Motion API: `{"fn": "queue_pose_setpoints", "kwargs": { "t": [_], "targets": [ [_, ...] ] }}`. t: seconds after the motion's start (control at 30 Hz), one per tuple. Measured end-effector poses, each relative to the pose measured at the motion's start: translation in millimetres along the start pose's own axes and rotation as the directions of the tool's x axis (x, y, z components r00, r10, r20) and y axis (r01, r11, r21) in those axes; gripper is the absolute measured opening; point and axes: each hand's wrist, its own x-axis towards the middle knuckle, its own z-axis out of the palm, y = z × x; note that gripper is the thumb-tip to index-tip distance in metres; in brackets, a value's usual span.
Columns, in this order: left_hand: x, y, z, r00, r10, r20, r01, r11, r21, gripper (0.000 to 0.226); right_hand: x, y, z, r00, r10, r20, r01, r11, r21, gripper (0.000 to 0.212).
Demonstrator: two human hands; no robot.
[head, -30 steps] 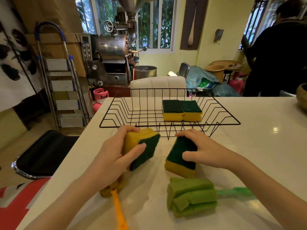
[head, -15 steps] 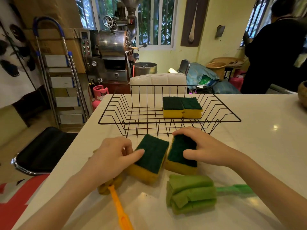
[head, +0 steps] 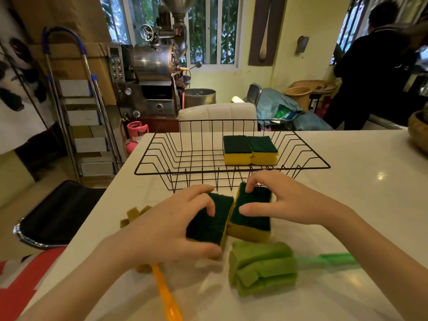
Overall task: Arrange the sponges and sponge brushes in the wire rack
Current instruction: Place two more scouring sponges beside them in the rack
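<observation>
A white counter (head: 347,193) held a black wire rack (head: 231,167), two sponges (head: 250,150) already lying side by side inside. In front of it, the left hand (head: 166,228) and right hand (head: 284,200) each curled fingers around a green-topped sponge, pressing both together, probably to lift as a pair. A green sponge brush (head: 264,266) and an orange one (head: 166,295) lay nearest, waiting.

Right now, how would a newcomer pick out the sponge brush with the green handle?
Start at the black wire rack on the white table. Nearer than the two hand-held sponges lies the green sponge brush. Its head is all pale-green foam strips, unlike the yellow, dark-topped sponges and the orange-handled brush.
</observation>
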Motion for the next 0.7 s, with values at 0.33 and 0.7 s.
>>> {"fn": "queue_pose_setpoints", "kwargs": {
  "t": [0.33, 0.7],
  "targets": [
    [47.5, 7.3, -29.6, 0.885, -0.107, 0.452, 0.018, 0.98, 0.196, 0.048, 1.9, -6.4, 9.6, 0.996, 0.015, 0.088, 0.002, 0.981, -0.192, 0.061],
    [43.5, 15.0, -51.8, 0.947, 0.009, 0.321, -0.042, 0.994, 0.096, 0.039, -11.7, 3.1, -35.3, 0.996, -0.012, 0.093, -0.009, 0.976, 0.22, 0.046]
  ]
}}
